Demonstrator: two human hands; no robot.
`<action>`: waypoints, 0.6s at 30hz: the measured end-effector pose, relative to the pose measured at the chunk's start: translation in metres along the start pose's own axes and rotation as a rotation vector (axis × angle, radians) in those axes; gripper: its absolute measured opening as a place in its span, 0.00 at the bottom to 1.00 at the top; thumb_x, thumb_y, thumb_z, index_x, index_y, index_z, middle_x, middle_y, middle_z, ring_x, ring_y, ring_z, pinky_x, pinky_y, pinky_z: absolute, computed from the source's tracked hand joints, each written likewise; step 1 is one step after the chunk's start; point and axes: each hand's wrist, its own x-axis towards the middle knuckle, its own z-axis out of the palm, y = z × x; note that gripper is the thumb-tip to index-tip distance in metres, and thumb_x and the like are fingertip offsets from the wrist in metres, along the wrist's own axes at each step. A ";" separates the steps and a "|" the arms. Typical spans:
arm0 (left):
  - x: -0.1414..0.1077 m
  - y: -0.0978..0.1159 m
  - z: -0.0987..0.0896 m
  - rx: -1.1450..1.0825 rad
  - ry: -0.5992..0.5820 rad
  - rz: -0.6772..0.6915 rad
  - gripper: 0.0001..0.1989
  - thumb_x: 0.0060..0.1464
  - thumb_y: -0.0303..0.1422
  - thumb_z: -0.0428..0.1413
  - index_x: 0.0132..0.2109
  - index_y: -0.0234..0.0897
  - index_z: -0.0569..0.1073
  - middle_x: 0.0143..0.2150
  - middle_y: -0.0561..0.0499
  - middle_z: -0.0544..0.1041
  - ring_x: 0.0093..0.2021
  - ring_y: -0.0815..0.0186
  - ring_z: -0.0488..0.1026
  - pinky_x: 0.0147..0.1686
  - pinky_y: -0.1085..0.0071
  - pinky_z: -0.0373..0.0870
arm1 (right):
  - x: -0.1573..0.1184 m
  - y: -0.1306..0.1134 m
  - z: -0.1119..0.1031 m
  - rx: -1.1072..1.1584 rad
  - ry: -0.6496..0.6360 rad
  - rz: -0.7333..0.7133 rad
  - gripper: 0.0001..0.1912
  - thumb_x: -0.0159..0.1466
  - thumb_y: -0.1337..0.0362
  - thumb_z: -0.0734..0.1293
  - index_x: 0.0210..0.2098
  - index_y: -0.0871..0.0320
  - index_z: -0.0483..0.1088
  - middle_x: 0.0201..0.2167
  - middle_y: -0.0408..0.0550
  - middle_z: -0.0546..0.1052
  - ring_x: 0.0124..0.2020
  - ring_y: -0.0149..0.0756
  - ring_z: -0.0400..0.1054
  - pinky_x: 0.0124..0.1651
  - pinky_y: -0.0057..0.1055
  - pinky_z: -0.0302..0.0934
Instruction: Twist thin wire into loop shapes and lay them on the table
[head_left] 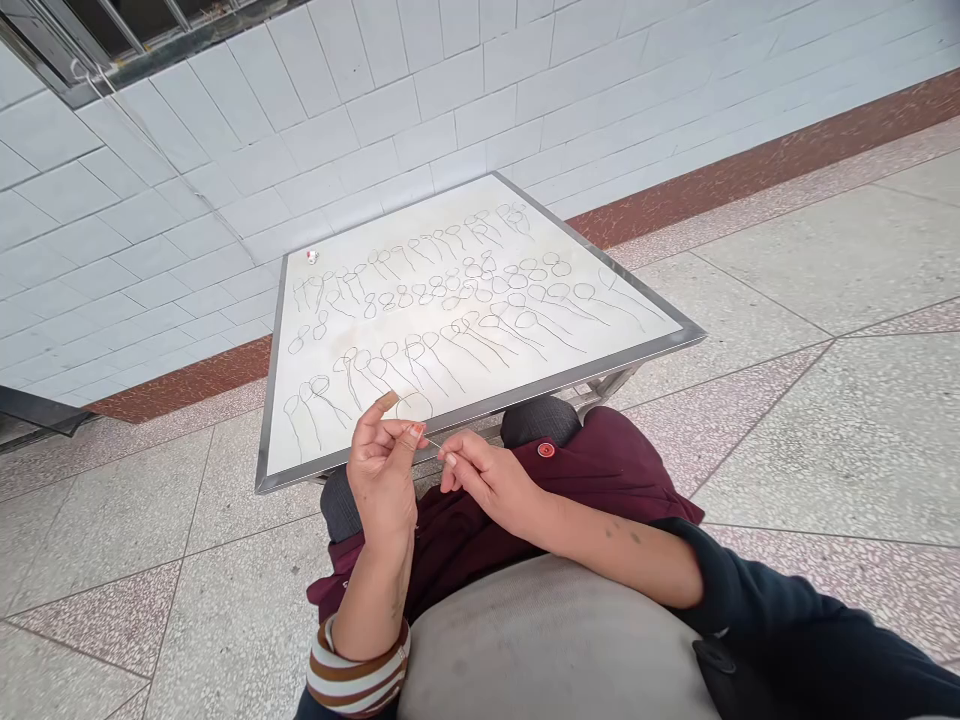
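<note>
A thin wire with a round loop (415,393) is held between my two hands, just over the table's near edge. My left hand (384,470) pinches it near the loop with thumb and fingertips; its index finger points up. The straight end is pinched between the thumb and fingers of my right hand (487,480). Ahead of my hands, several similar looped wires with long tails (525,320) lie in rows on the white table (465,385). Smaller wire pieces with double rings (431,290) form a row between them.
A small white and red object (312,257) sits at the table's far left corner. The grey metal rim (480,408) edges the tabletop. Behind it stands a white tiled wall (420,110) with a barred window (150,30). My legs under maroon cloth (615,460) are close to the table.
</note>
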 end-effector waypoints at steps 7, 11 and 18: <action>0.006 0.003 -0.016 -0.010 0.044 0.044 0.21 0.48 0.29 0.64 0.51 0.38 0.75 0.27 0.56 0.75 0.29 0.71 0.73 0.35 0.73 0.74 | -0.008 0.003 -0.001 0.011 -0.085 0.008 0.09 0.72 0.62 0.52 0.42 0.54 0.62 0.30 0.42 0.76 0.31 0.31 0.70 0.39 0.30 0.62; 0.005 0.003 -0.018 -0.017 0.053 0.048 0.20 0.48 0.28 0.64 0.51 0.38 0.75 0.27 0.56 0.75 0.29 0.71 0.74 0.35 0.73 0.74 | -0.009 0.003 -0.001 -0.086 -0.060 -0.050 0.07 0.71 0.65 0.54 0.40 0.54 0.63 0.28 0.42 0.75 0.32 0.34 0.69 0.39 0.32 0.61; 0.005 0.001 -0.018 -0.062 0.074 0.047 0.20 0.48 0.27 0.64 0.50 0.38 0.76 0.26 0.56 0.75 0.28 0.72 0.73 0.34 0.75 0.74 | -0.011 0.009 -0.004 -0.300 -0.035 -0.141 0.10 0.70 0.67 0.55 0.43 0.54 0.66 0.25 0.43 0.72 0.32 0.37 0.67 0.40 0.34 0.61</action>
